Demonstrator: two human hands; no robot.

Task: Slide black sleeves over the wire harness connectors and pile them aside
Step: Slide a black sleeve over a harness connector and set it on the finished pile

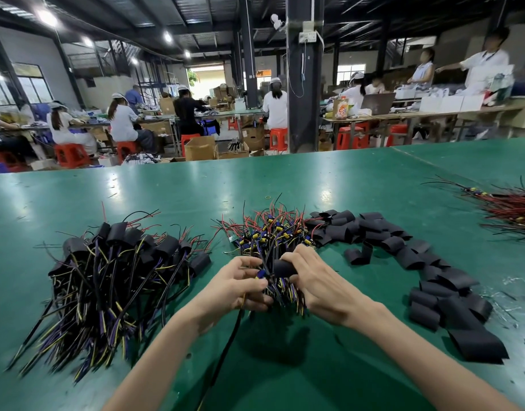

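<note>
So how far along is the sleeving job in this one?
Roughly midway. Done: a pile of sleeved harnesses on the left. In hand: the left hand holds one connector while the right hand holds a black sleeve against it. Left: the unsleeved bundle behind the hands, and loose sleeves on the right.

The left hand's (240,284) fingers cover most of the blue-and-yellow connector (261,274), and the right hand (317,286) hides the near end of the black sleeve (283,267), so whether the two touch cannot be told. The bundle of red wires (513,209) is cut off by the right edge. The sleeved pile (107,286) blurs at its near wire ends. A ring (268,197) on the tabletop (166,188) is too small to identify.
</note>
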